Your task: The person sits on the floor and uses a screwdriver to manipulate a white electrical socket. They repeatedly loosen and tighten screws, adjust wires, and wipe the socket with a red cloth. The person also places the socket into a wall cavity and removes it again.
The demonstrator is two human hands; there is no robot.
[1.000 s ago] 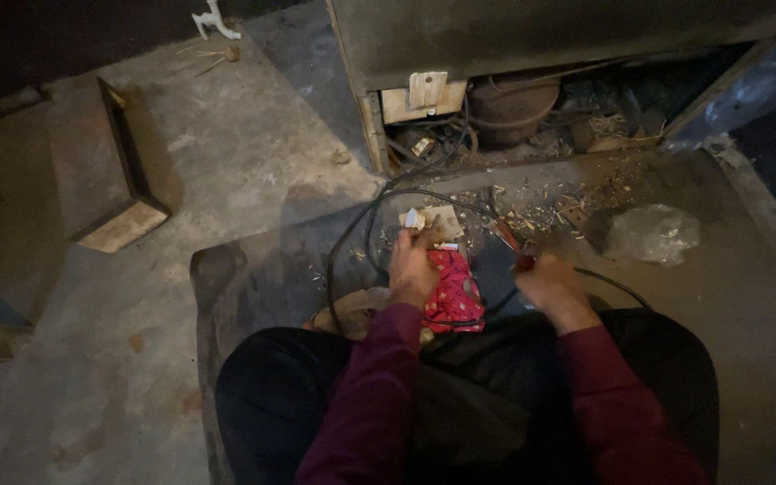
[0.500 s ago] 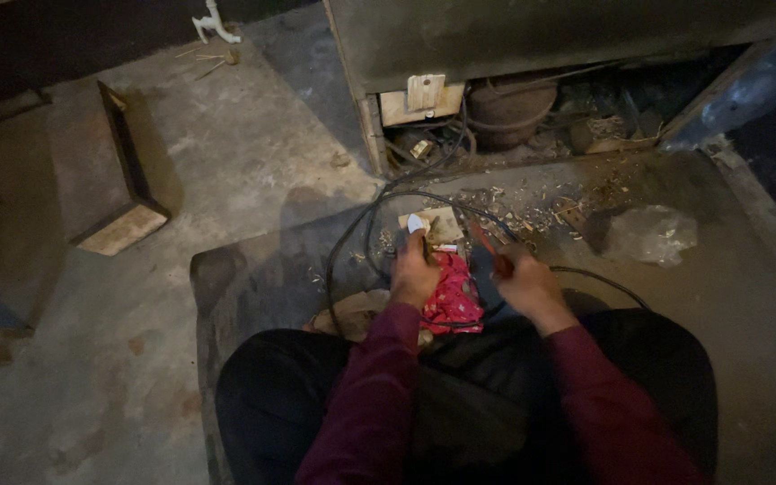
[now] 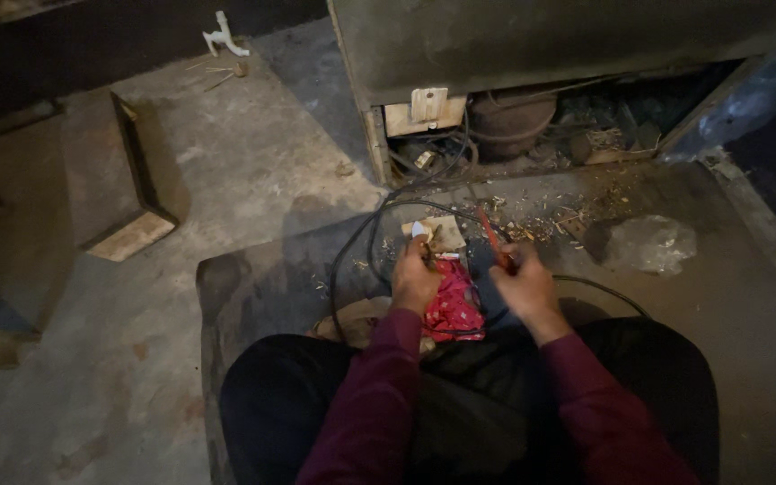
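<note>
I sit on the floor with my legs folded, both hands out in front. My left hand (image 3: 415, 277) is closed on a small pale part with wires (image 3: 424, 235), held over a small wooden board (image 3: 445, 228). My right hand (image 3: 524, 286) grips a thin red-handled tool (image 3: 492, 238) that points up and away from me. A crumpled red cloth (image 3: 454, 305) lies between the hands on my lap. Black cables (image 3: 361, 242) loop from the part toward the open base of a grey appliance (image 3: 514, 54).
The appliance's open bottom shows a round dark compressor (image 3: 512, 121) and tangled wiring. Debris and chips litter the floor before it. A crumpled clear plastic bag (image 3: 644, 242) lies to the right. A wooden box (image 3: 123, 180) stands at left, a white fitting (image 3: 223, 34) farther back.
My right hand moved up from my lap and now holds the red-handled tool raised beside the left hand. The left hand stayed on the small part.
</note>
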